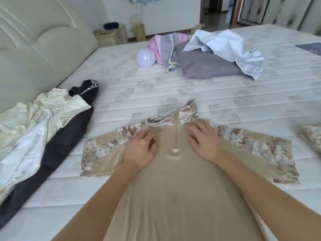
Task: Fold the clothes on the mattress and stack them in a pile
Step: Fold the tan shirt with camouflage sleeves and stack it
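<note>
- While both hands lie on it, the shirt (173, 180) is spread face up at the near edge of the mattress (156, 87), collar toward the far edge, sleeves out toward the left and right edges.
- Left hand (140, 146): palm down on the chest left of the zip (175, 136), fingers loosely bent and a little apart, gripping nothing.
- Right hand (205, 140): palm down right of the zip, fingers straight and spread, pressing the cloth flat.
- Risk, judged: the collar (173, 115) stands up and twisted; folded over as it is, it would likely leave a lump and a lopsided stack.
- Risk, judged: the zip pull dents the cloth beneath it; a fold across that spot may sit proud or slide.
- Risk, judged: thin tan fabric may creep under the palms, so the sleeves could fold unevenly.
- Unfolded heap (40, 122), left edge beside the headboard (34, 40): pale and dark garments tangled, near the left sleeve but not touching it.
- Camouflage piece (311, 136), right edge: partly out of view, apart from the right sleeve.
- Far side: balloon (145, 58), pink garment (165, 46), grey pillow (205, 65), light blue cloth (229, 49) draped on the pillow; well apart from the shirt.
- No folded pile can be seen; open mattress lies beyond the collar.
</note>
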